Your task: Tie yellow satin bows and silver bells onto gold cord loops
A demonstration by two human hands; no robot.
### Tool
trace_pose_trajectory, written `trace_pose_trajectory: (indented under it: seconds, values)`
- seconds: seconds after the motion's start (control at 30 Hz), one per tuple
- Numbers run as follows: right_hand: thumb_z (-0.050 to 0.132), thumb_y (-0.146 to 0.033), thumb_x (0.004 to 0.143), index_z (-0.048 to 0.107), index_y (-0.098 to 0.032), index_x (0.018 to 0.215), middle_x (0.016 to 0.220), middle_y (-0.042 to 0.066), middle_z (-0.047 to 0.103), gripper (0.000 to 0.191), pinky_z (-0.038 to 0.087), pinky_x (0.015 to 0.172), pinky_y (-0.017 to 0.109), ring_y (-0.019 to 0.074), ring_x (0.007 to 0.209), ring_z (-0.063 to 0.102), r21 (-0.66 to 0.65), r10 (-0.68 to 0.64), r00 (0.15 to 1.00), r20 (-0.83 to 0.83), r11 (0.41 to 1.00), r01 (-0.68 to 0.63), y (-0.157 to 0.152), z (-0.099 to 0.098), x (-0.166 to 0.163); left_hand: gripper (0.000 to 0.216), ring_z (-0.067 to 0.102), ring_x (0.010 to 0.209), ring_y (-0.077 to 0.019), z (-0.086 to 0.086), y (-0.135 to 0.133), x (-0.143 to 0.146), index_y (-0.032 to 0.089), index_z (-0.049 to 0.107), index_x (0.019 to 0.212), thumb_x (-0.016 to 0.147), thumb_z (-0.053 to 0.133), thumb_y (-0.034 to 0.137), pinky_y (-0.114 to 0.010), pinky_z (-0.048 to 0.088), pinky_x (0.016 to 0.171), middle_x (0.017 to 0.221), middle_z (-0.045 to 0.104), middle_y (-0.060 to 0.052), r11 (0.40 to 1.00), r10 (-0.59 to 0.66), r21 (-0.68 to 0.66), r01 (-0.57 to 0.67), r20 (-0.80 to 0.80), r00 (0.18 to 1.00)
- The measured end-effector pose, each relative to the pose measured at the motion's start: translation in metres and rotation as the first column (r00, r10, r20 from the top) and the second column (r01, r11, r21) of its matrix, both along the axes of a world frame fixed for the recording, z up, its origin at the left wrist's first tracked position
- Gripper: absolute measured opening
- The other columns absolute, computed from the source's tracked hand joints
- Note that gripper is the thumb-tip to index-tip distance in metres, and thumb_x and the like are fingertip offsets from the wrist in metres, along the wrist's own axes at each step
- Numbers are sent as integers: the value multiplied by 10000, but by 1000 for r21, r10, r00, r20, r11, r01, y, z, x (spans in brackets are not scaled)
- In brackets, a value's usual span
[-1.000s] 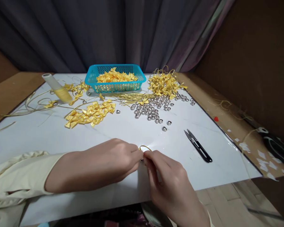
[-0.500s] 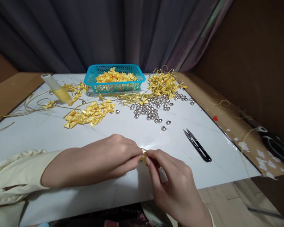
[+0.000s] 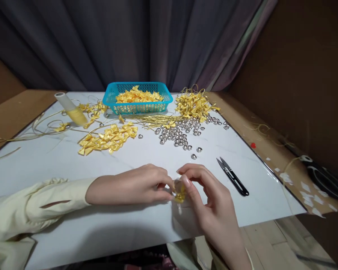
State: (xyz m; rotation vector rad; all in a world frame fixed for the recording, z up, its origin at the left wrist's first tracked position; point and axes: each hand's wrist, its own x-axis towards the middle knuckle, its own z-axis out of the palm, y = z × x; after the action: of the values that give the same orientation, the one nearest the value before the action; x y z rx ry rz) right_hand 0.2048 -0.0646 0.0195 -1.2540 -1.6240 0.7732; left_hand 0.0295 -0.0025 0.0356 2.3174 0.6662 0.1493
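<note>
Low over the front of the white tabletop, my left hand (image 3: 146, 184) pinches a small yellow ribbon bow (image 3: 180, 197) at its left side, between thumb and fingertips. The bow is slightly blurred, and a thin gold loop appears to rise above it. On the bow's other side is my right hand (image 3: 211, 195), thumb and index finger parted; whether the thumb brushes the bow I cannot tell. Black thread snips (image 3: 233, 178) lie on the table to the right of my right hand. Beyond the hands are silver heart-shaped beads (image 3: 177, 135) and a cluster of yellow bows (image 3: 108, 138).
A blue basket (image 3: 138, 109) of yellow bows stands at the back. Gold cords (image 3: 154, 120) lie before it, with a heap of corded bows (image 3: 193, 105) to its right. A tilted bottle of yellow liquid (image 3: 76, 115) is at left. Black-handled scissors (image 3: 323, 176) rest beyond the right edge.
My right hand has let go of the bow and its fingers have spread. The left hand has shifted slightly right, still pinching the bow. The camera view has tilted a little.
</note>
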Motion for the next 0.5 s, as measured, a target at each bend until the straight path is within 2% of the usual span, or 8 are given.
trace_pose_trajectory:
  seconds: [0.1,0.2,0.3,0.4,0.5]
  values:
    - [485,-239,917,555,-202,787,998,65,607,152,491,760,278,191,970,588,-29,34,993,-111,999,-37,5,-3,1,123,549,722,-121,-12,-1,4,167,615,913,848,598,270,-211,397,634,835,589,-4,999,37,-4,-37,85,996]
    - [461,-277,939,565,-218,912,1062,56,601,123,505,752,276,171,939,603,-84,5,984,-181,996,-21,9,-5,10,178,521,758,-136,-21,-5,5,165,544,908,820,630,293,-231,402,654,875,549,-8,995,99,14,-101,94,991]
    - [461,-298,940,555,-238,1041,1091,53,598,150,490,799,303,179,984,585,-79,-4,1000,-14,997,3,12,-4,26,229,511,756,-148,-28,-10,4,172,489,949,834,607,331,-258,394,654,896,529,-12,990,140,22,-142,64,988]
    - [630,-305,837,592,-219,941,1068,62,579,141,457,862,350,221,1037,550,-72,115,966,231,992,-101,12,-4,37,251,504,741,-150,-32,-14,4,183,450,934,840,593,367,-266,383,639,881,510,-4,989,150,-10,-150,56,987]
    - [682,-209,786,592,-200,843,994,57,568,108,459,837,353,217,981,546,-94,173,934,312,984,-151,12,-9,33,264,480,710,-141,-31,-17,4,188,419,902,841,589,380,-264,373,625,854,487,6,986,167,-40,-165,74,983]
